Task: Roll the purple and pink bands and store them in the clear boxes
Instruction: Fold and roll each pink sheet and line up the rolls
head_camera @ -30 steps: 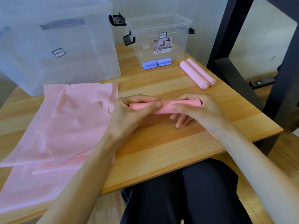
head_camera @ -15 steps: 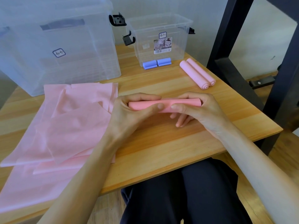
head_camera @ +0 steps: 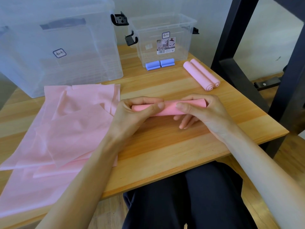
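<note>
Both hands are busy on one pink roll (head_camera: 168,109) near the middle of the counter (head_camera: 165,146). I have the left hand (head_camera: 132,113) curled round the roll's left end, thumb pressed on top, and the right hand (head_camera: 203,111) curled round its right end, thumb on top and the lower fingers tucked under and showing below it. From where I sit the roll looks fully wound, with no loose tail trailing out, so I judge this band is at its final tightening.

Done so far, as I read it: two finished pink rolls (head_camera: 202,74) lie side by side near the counter's right edge toward the far corner, and two small purple rolls (head_camera: 159,63) lie touching each other just in front of the small clear box (head_camera: 163,38) at the far edge. I can't make out any rolls inside that box or inside the large clear box (head_camera: 57,47) at the far left corner, so storing seems not yet begun.

Left to do: a loose pile of flat pink bands (head_camera: 62,129) covers the left side of the counter and overhangs its near edge. I can't count them. Those need rolling, then everything goes into the boxes.
</note>
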The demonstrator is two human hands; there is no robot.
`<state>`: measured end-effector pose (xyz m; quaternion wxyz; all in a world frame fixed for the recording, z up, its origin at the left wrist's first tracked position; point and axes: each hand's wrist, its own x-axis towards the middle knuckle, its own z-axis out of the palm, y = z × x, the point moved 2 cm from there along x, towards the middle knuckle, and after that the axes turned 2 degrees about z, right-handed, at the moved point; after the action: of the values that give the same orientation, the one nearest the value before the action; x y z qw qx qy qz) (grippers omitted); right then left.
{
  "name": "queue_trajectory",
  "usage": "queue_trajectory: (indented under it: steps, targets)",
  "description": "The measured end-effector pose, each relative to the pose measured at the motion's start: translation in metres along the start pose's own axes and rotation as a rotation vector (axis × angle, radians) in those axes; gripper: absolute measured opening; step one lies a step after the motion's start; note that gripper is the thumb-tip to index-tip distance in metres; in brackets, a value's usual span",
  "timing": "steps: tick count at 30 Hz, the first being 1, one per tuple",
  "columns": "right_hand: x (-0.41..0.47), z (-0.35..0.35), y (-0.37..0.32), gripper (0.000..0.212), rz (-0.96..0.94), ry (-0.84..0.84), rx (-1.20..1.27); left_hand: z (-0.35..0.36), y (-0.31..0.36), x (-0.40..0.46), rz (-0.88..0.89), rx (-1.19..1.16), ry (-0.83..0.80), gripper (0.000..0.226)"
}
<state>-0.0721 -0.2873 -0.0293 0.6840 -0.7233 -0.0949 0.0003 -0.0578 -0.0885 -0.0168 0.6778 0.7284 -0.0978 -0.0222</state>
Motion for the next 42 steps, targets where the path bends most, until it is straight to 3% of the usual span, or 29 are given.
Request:
queue_trajectory:
  steps: [5, 10, 18, 25, 32, 38, 42]
  targets:
    - [0.0010, 0.0005, 0.0011, 0.030, -0.006, 0.008, -0.003, -0.0005, -0.0027, 0.0014, 0.000, 0.035, 0.002, 0.016]
    - [0.0014, 0.0016, 0.0012, 0.034, -0.045, 0.003, -0.022, -0.0002, -0.0066, 0.0029, -0.148, -0.099, -0.042, 0.030]
    - [0.0009, -0.0013, 0.0011, 0.030, 0.016, 0.013, -0.011, -0.0003, 0.0000, -0.0017, 0.106, 0.088, -0.019, 0.022]
    - [0.0009, 0.0008, 0.0000, 0.027, -0.053, 0.020, -0.012, 0.0006, -0.0051, 0.0015, -0.054, 0.031, -0.020, 0.024]
    - [0.0008, -0.0015, 0.0018, 0.019, -0.026, 0.061, 0.011, 0.0006, -0.0021, 0.0001, 0.099, 0.098, -0.044, 0.020]
    - [0.0001, 0.0010, 0.0011, 0.032, -0.044, -0.005, -0.001, -0.0010, -0.0083, 0.0037, -0.108, -0.114, -0.029, 0.026]
    - [0.0003, -0.0010, 0.0022, 0.032, -0.032, 0.013, 0.005, -0.0014, -0.0066, 0.0039, -0.065, -0.049, -0.030, 0.028]
